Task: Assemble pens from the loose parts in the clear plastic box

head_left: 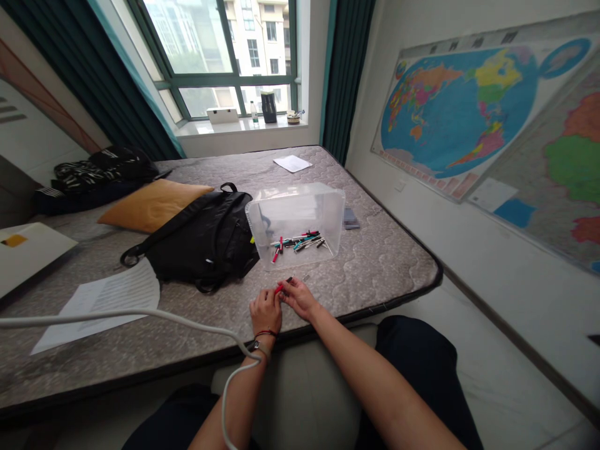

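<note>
My left hand (265, 310) and my right hand (299, 298) meet over the near part of the mattress. Between their fingers is a small red and black pen (279, 289). My left fingers close around its red end, while the right fingers pinch near its dark end. Much of the pen is hidden by the fingers. Just beyond my hands a clear plastic box (295, 195) lies on its side, its opening towards me. Several red, black, teal and white pens (304, 242) are heaped inside it. A small clear, slim piece (306, 277) lies beside my right hand.
A black backpack (206, 240) and an orange pillow (152, 206) lie left of the box. Printed paper (107, 297) is nearer on the left. A white cable (187, 322) crosses my left forearm. A dark flat object (350, 219) lies right of the box on the mattress (389, 262).
</note>
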`<action>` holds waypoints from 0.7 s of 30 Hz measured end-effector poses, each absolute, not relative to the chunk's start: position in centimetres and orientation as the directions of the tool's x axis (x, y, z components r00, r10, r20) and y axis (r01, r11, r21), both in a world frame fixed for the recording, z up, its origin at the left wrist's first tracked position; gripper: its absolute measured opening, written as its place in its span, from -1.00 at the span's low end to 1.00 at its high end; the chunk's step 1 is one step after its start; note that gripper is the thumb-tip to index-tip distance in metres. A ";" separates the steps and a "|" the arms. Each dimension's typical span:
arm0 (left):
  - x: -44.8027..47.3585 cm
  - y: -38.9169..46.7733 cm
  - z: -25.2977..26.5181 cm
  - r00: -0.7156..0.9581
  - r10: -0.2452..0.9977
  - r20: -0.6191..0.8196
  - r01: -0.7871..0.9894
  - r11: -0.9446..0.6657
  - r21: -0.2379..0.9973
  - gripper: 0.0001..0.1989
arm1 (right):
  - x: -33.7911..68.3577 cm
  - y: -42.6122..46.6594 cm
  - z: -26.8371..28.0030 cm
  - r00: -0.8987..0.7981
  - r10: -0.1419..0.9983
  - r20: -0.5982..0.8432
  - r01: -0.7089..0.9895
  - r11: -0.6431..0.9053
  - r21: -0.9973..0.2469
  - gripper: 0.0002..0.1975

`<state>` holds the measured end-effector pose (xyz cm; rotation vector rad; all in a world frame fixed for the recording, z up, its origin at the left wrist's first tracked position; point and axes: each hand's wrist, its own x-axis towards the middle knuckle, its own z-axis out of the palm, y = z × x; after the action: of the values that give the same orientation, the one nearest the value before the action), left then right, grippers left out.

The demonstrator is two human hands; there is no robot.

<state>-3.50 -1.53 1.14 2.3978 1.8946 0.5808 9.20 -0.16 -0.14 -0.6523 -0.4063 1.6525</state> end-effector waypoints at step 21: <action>-3.5 -1.4 0.9 0.182 0.941 0.287 0.911 -0.270 0.310 -0.76 | 9.3 -0.3 0.3 -0.102 0.970 -0.221 -0.797 -0.213 -0.566 -0.74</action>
<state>-3.50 -1.43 0.87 2.3611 1.8542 0.6568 9.27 -0.29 0.30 -0.6498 -0.3556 1.6774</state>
